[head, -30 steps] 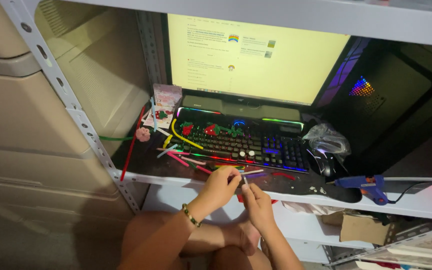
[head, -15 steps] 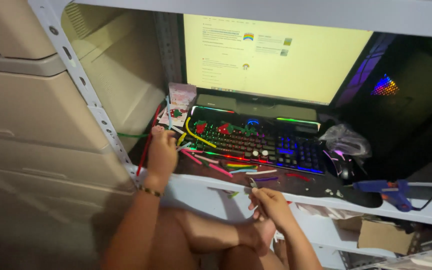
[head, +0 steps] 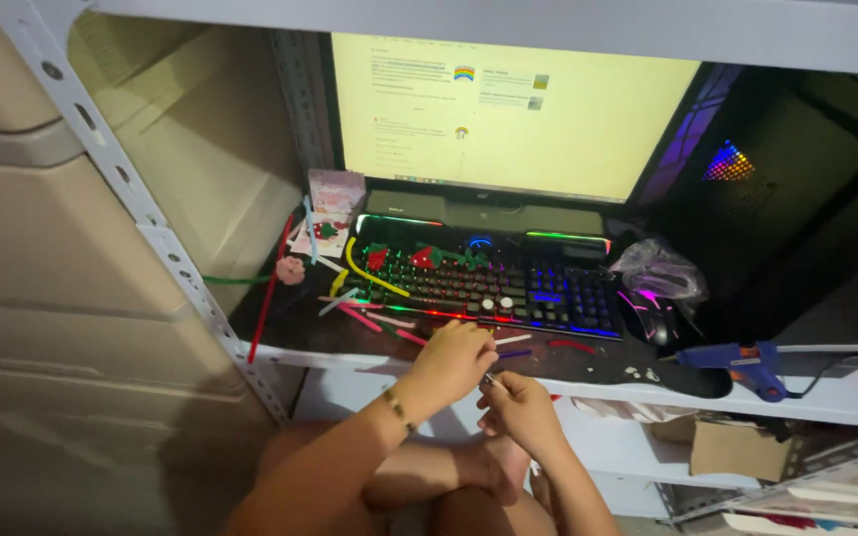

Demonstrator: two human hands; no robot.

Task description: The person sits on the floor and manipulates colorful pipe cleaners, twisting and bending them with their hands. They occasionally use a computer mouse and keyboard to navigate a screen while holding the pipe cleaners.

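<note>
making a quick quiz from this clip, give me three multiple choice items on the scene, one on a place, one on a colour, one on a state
1. Where does the blue glue gun lie?
A. right end of the shelf
B. on the keyboard
C. beside the pink box

2. What colour is the curved pipe cleaner on the keyboard's left end?
A. white
B. yellow
C. black

3. What state is the monitor in?
A. off
B. lit, showing a pale page
C. covered

Answers: 1 A, it rests right of the mouse. 2 B, it shows yellow against the lit keys. 3 B, the screen glows with a page.
</note>
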